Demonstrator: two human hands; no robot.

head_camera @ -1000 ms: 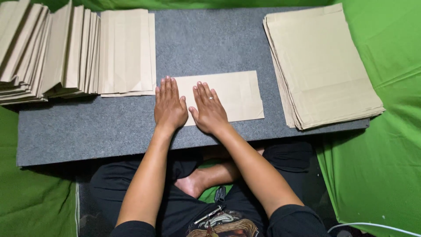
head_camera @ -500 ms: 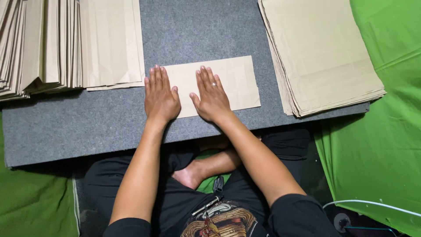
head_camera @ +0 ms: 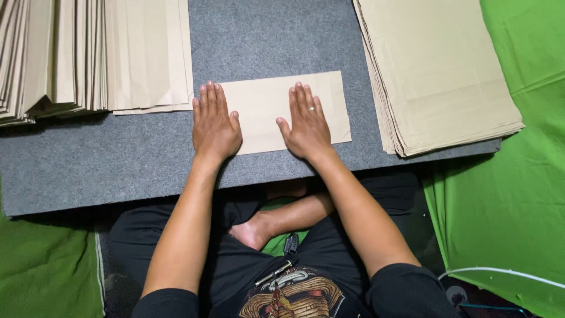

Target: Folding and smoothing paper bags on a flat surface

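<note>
A folded tan paper sheet lies flat on the grey board in front of me. My left hand rests palm down on its left end, fingers together and straight. My right hand, with a ring on one finger, presses flat on the right half of the same sheet. Neither hand grips anything.
A fanned row of folded tan paper pieces covers the board's far left. A thick stack of flat tan sheets sits at the right. Green cloth surrounds the board. My crossed legs are under the near edge; a white cable lies at lower right.
My right hand has slid to the right along the folded sheet, away from the left hand. The left hand has stayed on the sheet's left end.
</note>
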